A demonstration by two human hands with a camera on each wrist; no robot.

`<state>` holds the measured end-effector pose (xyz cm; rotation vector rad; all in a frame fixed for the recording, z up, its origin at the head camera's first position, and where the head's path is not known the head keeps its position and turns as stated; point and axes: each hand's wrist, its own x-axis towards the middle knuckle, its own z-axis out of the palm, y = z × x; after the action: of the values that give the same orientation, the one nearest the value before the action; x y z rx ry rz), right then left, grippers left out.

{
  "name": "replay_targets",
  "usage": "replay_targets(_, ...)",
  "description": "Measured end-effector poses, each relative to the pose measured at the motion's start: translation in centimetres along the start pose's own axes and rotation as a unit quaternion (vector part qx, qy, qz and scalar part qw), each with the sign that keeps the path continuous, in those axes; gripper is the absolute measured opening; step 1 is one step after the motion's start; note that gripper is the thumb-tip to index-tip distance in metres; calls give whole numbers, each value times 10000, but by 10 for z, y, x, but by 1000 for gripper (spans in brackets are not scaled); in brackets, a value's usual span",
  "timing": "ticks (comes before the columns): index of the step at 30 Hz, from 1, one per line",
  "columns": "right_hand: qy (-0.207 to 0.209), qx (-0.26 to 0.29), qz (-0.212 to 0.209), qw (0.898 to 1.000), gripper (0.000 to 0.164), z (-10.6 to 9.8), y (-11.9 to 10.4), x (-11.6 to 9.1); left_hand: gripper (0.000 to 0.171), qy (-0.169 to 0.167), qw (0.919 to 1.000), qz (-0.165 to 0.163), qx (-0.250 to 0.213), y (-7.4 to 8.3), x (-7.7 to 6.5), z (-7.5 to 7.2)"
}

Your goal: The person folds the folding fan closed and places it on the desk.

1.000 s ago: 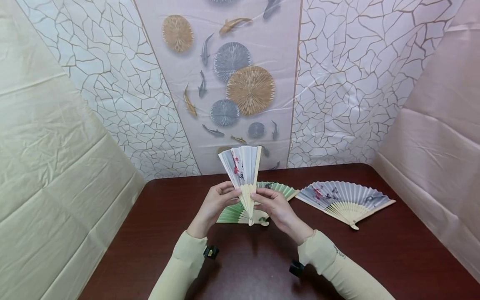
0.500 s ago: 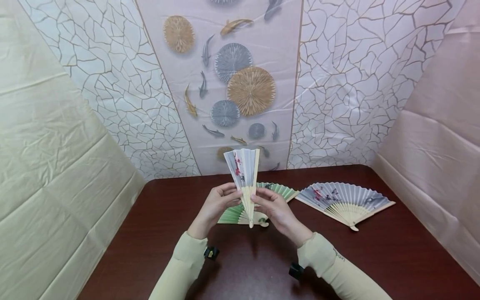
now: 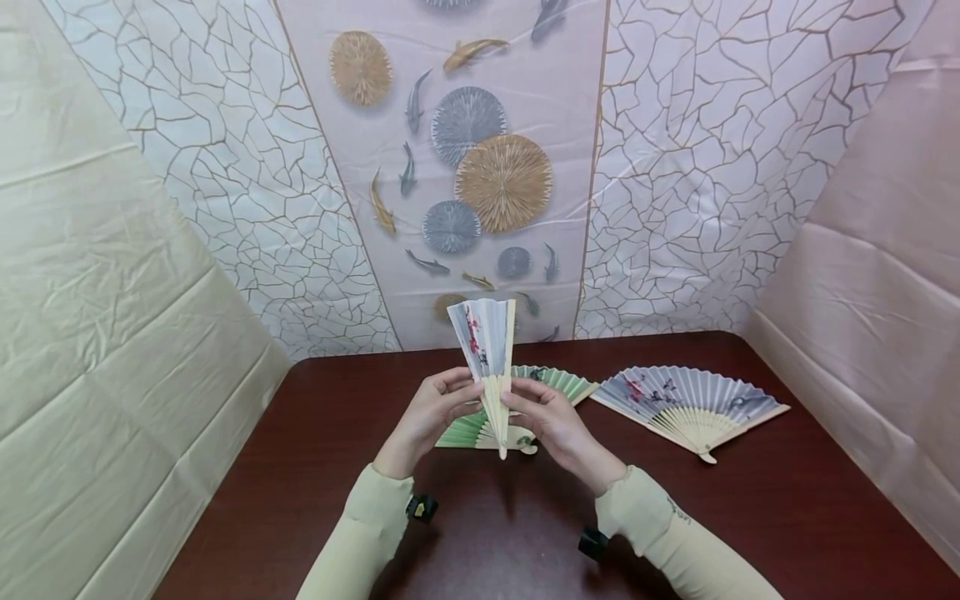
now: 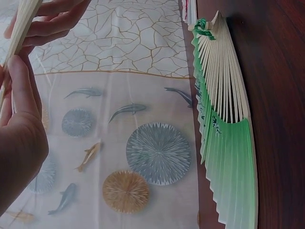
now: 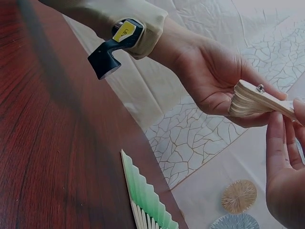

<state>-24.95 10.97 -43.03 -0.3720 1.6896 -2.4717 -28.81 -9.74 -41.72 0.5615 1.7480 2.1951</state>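
Both hands hold up a partly folded folding fan (image 3: 480, 337) in the middle of the head view. Its leaf is pale grey-blue with red blossoms, and its narrow pivot end points down. The left hand (image 3: 426, 417) pinches the bamboo ribs from the left side. From the right, the right hand (image 3: 561, 427) pinches the ribs and outer stick. In the right wrist view, a metal rivet (image 5: 260, 88) shows at the stacked rib ends. Behind the hands lies a spread green fan (image 3: 558, 382), partly hidden by them and the held fan.
A spread grey-blue fan (image 3: 693, 404) with red blossoms lies on the right of the dark red-brown table (image 3: 315, 433). Patterned cloth (image 3: 667, 167) hangs behind the table, with plain cloth on both sides. Each wrist wears a small black camera.
The held fan has folded slightly narrower, its two edges drawing toward each other, and sits a little lower. Both hands keep their grip, and the fans on the table stay put.
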Motion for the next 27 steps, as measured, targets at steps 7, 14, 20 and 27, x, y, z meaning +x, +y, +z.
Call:
replay_targets(7,-104,36,-25,9999,28,1,1,-2,35,-87,9999,-7,-127,-1,-2,0)
replay_targets(14,-134,47,-42,9999,25,1,2,-2,37,-151,9999,40,-53,-1,-2,0)
replay_targets(20,-161,70,-61,9998,26,0,2,-1,37,-166,9998,50,17,0,-1,0)
replay_targets(27,-114,133,-85,9998,26,0,4,-2,39,-171,9996,73,209,0,-2,0)
